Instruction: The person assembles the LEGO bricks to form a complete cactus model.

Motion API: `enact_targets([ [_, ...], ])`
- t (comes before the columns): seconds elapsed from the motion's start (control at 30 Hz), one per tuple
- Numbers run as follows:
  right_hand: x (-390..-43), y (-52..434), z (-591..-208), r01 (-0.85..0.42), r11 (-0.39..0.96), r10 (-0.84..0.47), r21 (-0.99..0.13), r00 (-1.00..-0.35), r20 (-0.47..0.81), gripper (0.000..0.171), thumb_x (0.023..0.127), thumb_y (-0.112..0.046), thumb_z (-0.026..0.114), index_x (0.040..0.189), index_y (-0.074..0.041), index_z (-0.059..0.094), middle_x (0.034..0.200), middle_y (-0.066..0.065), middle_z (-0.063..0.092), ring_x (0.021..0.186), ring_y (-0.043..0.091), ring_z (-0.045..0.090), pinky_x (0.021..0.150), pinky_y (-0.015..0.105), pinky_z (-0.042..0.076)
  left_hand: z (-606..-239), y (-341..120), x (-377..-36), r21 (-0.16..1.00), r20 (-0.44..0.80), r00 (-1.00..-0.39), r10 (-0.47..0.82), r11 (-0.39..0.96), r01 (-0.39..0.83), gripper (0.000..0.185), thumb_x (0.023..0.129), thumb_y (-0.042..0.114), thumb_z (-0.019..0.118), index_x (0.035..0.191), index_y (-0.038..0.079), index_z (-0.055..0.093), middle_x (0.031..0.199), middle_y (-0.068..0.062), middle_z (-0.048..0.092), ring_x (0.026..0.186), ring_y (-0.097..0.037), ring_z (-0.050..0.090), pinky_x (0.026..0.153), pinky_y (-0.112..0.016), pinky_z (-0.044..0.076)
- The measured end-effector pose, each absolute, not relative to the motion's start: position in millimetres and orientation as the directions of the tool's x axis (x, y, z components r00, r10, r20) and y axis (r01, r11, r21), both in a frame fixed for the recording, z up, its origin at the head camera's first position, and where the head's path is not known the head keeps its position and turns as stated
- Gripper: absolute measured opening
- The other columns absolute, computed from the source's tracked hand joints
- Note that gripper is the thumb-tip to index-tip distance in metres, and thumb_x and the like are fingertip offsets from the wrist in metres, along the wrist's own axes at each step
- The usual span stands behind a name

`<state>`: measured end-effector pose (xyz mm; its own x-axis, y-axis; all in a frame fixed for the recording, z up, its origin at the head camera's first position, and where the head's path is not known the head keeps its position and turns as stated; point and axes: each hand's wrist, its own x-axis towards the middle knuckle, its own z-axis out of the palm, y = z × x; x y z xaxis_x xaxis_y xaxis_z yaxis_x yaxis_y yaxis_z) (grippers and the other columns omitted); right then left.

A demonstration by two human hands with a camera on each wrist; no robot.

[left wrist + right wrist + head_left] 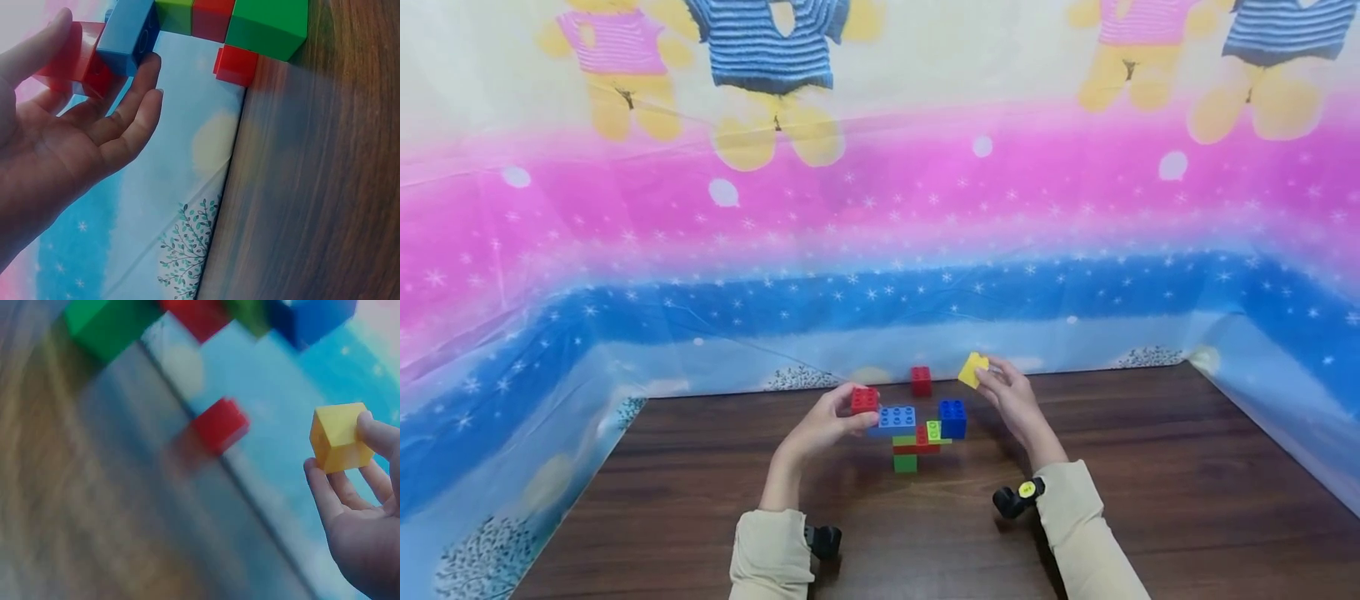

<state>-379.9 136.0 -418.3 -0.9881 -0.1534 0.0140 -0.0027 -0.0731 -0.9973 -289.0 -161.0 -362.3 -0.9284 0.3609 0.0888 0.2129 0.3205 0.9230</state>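
Note:
A small brick structure (917, 440) stands on the dark wooden table (1150, 467): a green base, red and lime bricks above, a light blue brick (895, 418) on the left and a dark blue brick (952, 417) on the right. My left hand (827, 427) pinches a red brick (864, 400) at the left end of the light blue brick (128, 31). My right hand (1011, 396) holds a yellow brick (973, 369) in its fingertips, raised above and to the right of the structure. The yellow brick (339, 437) sits between thumb and fingers.
A lone red brick (921, 381) sits on the table behind the structure, near the back edge. A colourful plastic sheet (880, 208) with bears and stars walls the table at the back and both sides.

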Motion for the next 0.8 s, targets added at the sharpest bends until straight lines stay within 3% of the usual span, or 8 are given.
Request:
enact_targets([
  [0.13, -372.7, 129.9, -395.4, -0.037, -0.156, -0.210, -0.987, -0.975, 0.069, 0.064, 0.092, -0.036, 0.055, 0.146, -0.013, 0.030, 0.142, 0.017, 0.037, 0.113, 0.011, 0.055, 0.105, 0.033, 0.042, -362.6, -159.5, -289.0, 0.928, 0.103, -0.930, 0.353, 0.303, 0.217, 0.041, 0.090, 0.020, 0.062, 0.122, 0.000, 0.049, 0.107, -0.018, 0.058, 0.088, -0.014, 0.057, 0.086, -0.047, 0.052],
  [0.27, -363.8, 124.1, -376.8, -0.060, -0.199, -0.261, -0.978, -0.959, 0.112, 0.064, 0.091, -0.033, 0.058, 0.144, -0.008, 0.032, 0.137, 0.017, 0.041, 0.104, 0.006, 0.060, 0.098, 0.029, 0.048, -362.6, -158.3, -289.3, 0.925, 0.105, -0.937, 0.334, 0.313, 0.215, 0.042, 0.089, 0.021, 0.062, 0.123, 0.001, 0.049, 0.109, -0.018, 0.058, 0.089, -0.015, 0.056, 0.086, -0.044, 0.052],
  [0.4, -355.8, 117.6, -365.1, -0.126, -0.077, -0.285, -0.989, -0.948, 0.143, 0.058, 0.091, -0.032, 0.059, 0.139, -0.006, 0.040, 0.127, 0.015, 0.053, 0.100, 0.007, 0.062, 0.098, 0.037, 0.049, -363.1, -157.8, -289.3, 0.924, 0.097, -0.946, 0.308, 0.325, 0.201, 0.045, 0.089, 0.023, 0.063, 0.127, 0.004, 0.049, 0.113, -0.018, 0.059, 0.093, -0.016, 0.058, 0.087, -0.043, 0.052],
  [0.53, -349.6, 110.4, -359.7, -0.203, 0.097, -0.314, -0.974, -0.935, 0.164, 0.050, 0.088, -0.036, 0.063, 0.130, -0.011, 0.050, 0.126, 0.017, 0.059, 0.105, 0.013, 0.062, 0.099, 0.045, 0.047, -364.6, -155.8, -289.5, 0.927, 0.086, -0.957, 0.278, 0.329, 0.179, 0.047, 0.088, 0.023, 0.064, 0.129, 0.007, 0.048, 0.115, -0.016, 0.059, 0.098, -0.018, 0.058, 0.088, -0.041, 0.052],
  [0.8, -335.8, 96.6, -352.7, -0.321, 0.226, -0.420, -0.920, -0.884, 0.205, 0.045, 0.085, -0.028, 0.067, 0.123, -0.009, 0.052, 0.122, 0.018, 0.060, 0.114, 0.032, 0.059, 0.088, 0.038, 0.054, -367.5, -145.8, -292.0, 0.915, 0.122, -0.961, 0.248, 0.348, 0.206, 0.045, 0.088, 0.021, 0.063, 0.128, 0.004, 0.050, 0.116, -0.017, 0.060, 0.105, -0.021, 0.058, 0.086, -0.032, 0.051],
])
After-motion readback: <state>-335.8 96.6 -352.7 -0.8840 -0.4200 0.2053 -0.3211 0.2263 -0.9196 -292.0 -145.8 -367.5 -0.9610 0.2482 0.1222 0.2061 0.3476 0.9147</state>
